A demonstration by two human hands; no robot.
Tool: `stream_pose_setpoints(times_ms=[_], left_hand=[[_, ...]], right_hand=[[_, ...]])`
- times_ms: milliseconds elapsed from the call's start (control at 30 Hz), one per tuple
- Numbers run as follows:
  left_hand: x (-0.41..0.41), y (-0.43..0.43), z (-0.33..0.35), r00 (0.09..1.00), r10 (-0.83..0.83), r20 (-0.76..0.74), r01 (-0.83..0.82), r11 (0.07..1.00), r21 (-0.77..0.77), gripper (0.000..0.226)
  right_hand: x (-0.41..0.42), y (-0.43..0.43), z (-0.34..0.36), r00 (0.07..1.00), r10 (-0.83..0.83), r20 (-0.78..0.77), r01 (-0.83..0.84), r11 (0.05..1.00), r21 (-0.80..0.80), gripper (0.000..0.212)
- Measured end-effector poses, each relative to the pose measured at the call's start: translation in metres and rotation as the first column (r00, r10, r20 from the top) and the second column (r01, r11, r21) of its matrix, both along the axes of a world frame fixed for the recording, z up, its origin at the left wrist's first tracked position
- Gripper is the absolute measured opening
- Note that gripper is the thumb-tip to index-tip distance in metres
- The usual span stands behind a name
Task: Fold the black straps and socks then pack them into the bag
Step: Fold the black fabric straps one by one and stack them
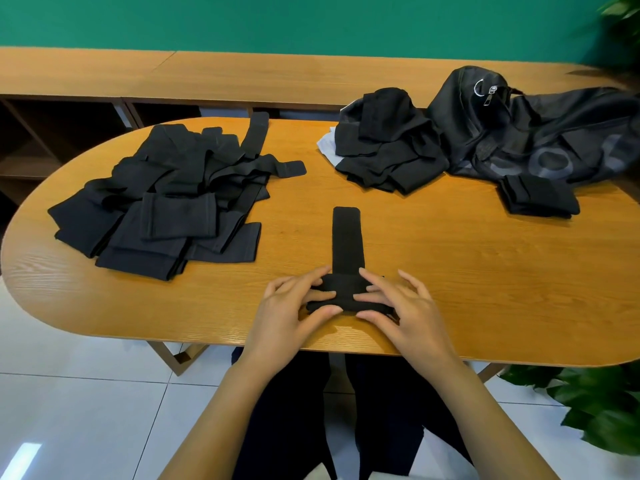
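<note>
Mid-fold; I'd judge the job under half done. Both hands are on 1 black strap (346,237): the left hand (291,306) and right hand (398,306) each pinch its folded near end, thumbs at the near edge, fingers curled on top, tips almost meeting. The free tail runs straight away from the grip, flat on the table (450,271).

Up-left of the grip is the loose pile (166,199), unfolded and probably the bulk of the work. Up-right of it is the folded stack (388,150). Further right is the bag (536,133), with 1 small folded bundle (540,199) just in front. Can't tell whether the bag holds anything.

Remaining: this fold, the pile, all packing.
</note>
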State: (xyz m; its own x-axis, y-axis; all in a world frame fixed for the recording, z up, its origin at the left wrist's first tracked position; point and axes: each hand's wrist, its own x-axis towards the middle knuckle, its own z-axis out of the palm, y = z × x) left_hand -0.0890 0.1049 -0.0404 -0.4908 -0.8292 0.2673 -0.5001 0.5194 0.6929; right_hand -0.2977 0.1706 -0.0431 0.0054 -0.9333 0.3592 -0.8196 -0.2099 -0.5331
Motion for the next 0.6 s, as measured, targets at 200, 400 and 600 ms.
stream_pose_setpoints(times_ms=[200,400,600], left_hand=[[0.0,-0.001,0.002,0.999,-0.035,0.013,0.034,0.999,0.024,0.069],[0.001,-0.003,-0.002,0.999,0.034,-0.031,-0.031,0.996,0.088,0.057],[0.001,-0.005,-0.004,0.991,0.052,-0.124,-0.037,0.992,0.121,0.058]], right_hand=[[0.001,-0.002,0.004,0.992,-0.034,0.124,0.033,0.999,0.009,0.053],[-0.003,-0.001,0.007,0.961,-0.098,0.259,0.07,0.991,0.115,0.052],[0.001,-0.002,0.012,0.968,-0.064,0.241,0.039,0.993,0.108,0.065]])
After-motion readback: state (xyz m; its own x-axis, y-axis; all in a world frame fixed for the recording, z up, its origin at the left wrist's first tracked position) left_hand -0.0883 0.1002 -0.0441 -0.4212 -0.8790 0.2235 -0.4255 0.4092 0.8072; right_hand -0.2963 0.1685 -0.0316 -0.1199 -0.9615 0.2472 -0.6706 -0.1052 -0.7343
